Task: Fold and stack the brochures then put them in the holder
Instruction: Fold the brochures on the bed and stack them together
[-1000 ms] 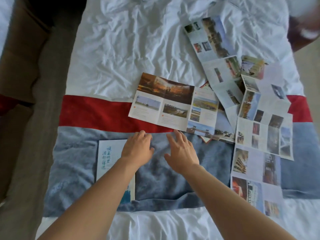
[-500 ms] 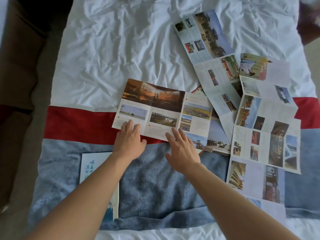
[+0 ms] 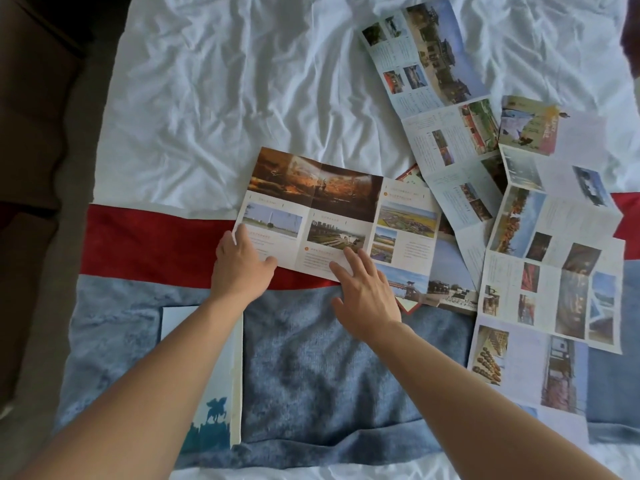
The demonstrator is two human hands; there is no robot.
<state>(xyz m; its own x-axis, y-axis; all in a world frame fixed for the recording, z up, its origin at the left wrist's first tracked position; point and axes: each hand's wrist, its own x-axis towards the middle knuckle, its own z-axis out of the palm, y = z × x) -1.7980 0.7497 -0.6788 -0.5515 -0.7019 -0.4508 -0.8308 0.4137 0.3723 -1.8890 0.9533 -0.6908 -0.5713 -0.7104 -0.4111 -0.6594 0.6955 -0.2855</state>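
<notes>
**Both hands on the three-panel brochure, bed surface**

Bed: crumpled white sheet (image 3: 225, 98) covers the far half. A red band (image 3: 149, 244) crosses the bed, with a grey-blue blanket (image 3: 329, 375) on the near side of it.

Unfolded brochures, right side: a long strip brochure (image 3: 446, 109) runs diagonally from the far right toward the centre. A second unfolded brochure (image 3: 554, 271) lies along the right edge, overlapping the strip's lower end; several panels of photos visible, text too small to read.

Centre: a three-panel brochure (image 3: 332, 216) lies flat and open, straddling the sheet and the red band, its right edge over other sheets.

Near left: a folded brochure (image 3: 221, 410) with a horse-statue cover lies on the blanket, partly hidden by the left forearm.

Hands: left hand (image 3: 239, 265) rests at the near-left corner of the three-panel brochure, fingers straight, thumb spread, gripping nothing. Right hand (image 3: 367, 292) lies palm down on the brochure's near edge, fingers extended and spread, pressing the paper flat.
</notes>
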